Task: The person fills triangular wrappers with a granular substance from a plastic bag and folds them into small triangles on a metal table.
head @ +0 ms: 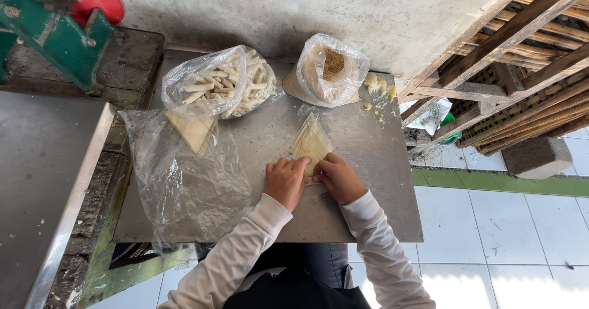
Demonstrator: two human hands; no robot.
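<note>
Left hand [286,181] and right hand [337,177] pinch the near end of a pale triangular pastry-sheet stack [311,142] on the grey metal tabletop [368,162], each grip closed on it.

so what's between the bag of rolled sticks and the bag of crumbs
In the head view, only bare metal tabletop lies between the bag of rolled sticks and the bag of crumbs; the triangular wrapper sits nearer.

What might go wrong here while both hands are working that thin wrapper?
The left hand and right hand press the near end of the pale triangular wrapper; it looks thin and may tear. The loose plastic sheet overhangs the metal tray edge and could slide off, perhaps dragging the wrapper under it.
</note>
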